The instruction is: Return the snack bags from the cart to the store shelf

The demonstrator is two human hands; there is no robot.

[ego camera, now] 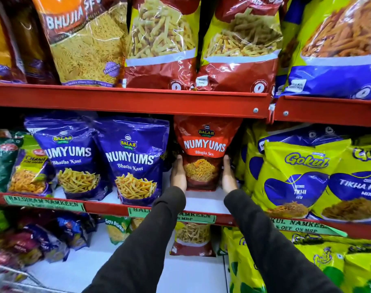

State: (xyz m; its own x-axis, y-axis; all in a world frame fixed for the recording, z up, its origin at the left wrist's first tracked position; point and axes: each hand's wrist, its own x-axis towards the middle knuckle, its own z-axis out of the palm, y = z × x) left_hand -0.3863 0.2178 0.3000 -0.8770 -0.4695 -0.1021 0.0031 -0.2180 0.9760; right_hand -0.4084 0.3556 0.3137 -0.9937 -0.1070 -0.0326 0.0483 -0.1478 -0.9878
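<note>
A red Numyums Bhujia Sev bag (pixel 203 153) stands upright on the white middle shelf (pixel 203 203), deep under the red shelf above. My left hand (pixel 178 174) presses flat against the bag's left side and my right hand (pixel 228 176) against its right side, so both hold it between them. Dark sleeves cover both arms. The corner of a metal wire cart (pixel 13 278) shows at the bottom left.
Two purple Numyums Bhatha Kani bags (pixel 133 159) stand left of the red bag. Yellow Gokul bags (pixel 303 178) crowd its right side. A red shelf edge (pixel 129 100) runs just above, loaded with large snack bags. More packets fill the lower shelf.
</note>
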